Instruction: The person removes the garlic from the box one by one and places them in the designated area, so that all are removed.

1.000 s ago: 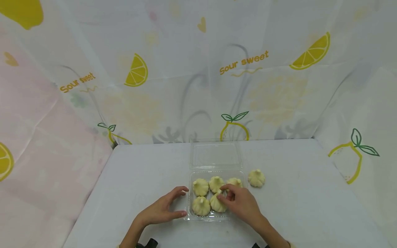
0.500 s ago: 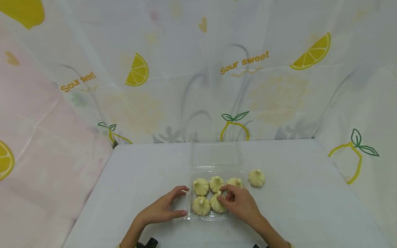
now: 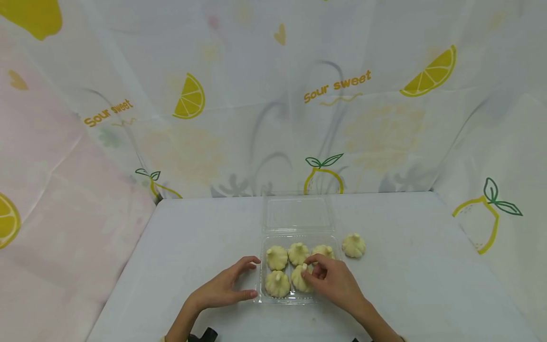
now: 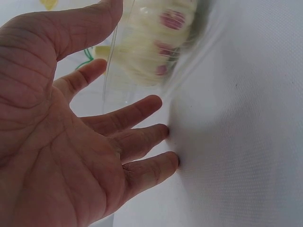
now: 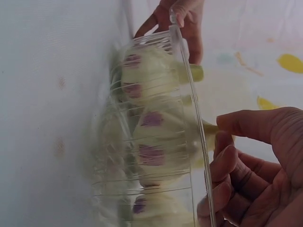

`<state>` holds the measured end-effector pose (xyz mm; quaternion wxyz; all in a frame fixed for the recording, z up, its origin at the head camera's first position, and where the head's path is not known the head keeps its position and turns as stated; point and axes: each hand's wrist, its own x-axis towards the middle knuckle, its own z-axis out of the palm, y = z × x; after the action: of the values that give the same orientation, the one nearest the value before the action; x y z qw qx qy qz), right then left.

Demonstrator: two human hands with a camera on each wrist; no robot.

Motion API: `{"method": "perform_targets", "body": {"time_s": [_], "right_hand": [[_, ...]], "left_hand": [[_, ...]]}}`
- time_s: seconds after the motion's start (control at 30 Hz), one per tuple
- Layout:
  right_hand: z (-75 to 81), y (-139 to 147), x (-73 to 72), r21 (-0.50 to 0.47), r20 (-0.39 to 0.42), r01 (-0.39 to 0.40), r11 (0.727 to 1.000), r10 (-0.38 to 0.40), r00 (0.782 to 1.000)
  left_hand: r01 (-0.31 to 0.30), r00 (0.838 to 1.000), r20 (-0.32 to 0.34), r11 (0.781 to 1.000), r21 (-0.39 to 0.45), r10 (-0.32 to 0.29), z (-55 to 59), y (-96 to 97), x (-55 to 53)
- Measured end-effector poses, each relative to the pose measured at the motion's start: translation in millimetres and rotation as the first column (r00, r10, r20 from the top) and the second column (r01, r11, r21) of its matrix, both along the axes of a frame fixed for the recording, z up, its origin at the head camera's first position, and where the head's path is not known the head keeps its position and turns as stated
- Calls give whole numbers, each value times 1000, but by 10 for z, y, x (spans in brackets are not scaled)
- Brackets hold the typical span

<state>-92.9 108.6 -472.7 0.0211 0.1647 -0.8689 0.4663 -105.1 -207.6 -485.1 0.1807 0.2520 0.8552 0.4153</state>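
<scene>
A clear plastic clamshell box (image 3: pixel 282 302) stands on the white table with its lid laid back, holding several pale garlic bulbs in two rows. My right hand (image 3: pixel 335 282) pinches the stem of the front-row garlic bulb (image 3: pixel 300 280) between thumb and forefinger. In the right wrist view, purple patches show on this bulb (image 5: pixel 151 146) through the box wall. My left hand (image 3: pixel 224 287) is spread at the box's left side, thumb and fingertips right at the rim. The left wrist view shows its palm (image 4: pixel 57 161) with nothing in it.
One loose garlic bulb (image 3: pixel 353 245) sits on the table just right of the box. The transparent lid (image 3: pixel 297 213) reaches toward the back edge. Behind the table (image 3: pixel 205 228) hangs a lemon-printed cloth (image 3: pixel 256 142), which also runs along both sides.
The pinched garlic bulb has shifted slightly to the right together with my right hand. My left hand, the box and the other bulbs stay where they were.
</scene>
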Motion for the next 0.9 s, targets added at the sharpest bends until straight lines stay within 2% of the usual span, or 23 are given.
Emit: {"method": "perform_targets", "body": {"time_s": [0.23, 0.5, 0.63, 0.9], "right_hand": [[97, 57, 13, -39, -19, -19, 999, 18, 1000], [202, 141, 2, -109, -81, -28, 994, 19, 997], [257, 193, -12, -140, -69, -14, 990, 5, 998], [313, 309, -48, -139, -93, 15, 990, -28, 995]], "left_hand": [[-2, 1000, 16, 1000, 7, 2, 2, -2, 1], [7, 1000, 6, 1000, 14, -7, 12, 2, 0], [6, 1000, 9, 1000, 9, -6, 8, 2, -1], [-1, 1000, 23, 1000, 6, 1, 4, 0, -8]]}}
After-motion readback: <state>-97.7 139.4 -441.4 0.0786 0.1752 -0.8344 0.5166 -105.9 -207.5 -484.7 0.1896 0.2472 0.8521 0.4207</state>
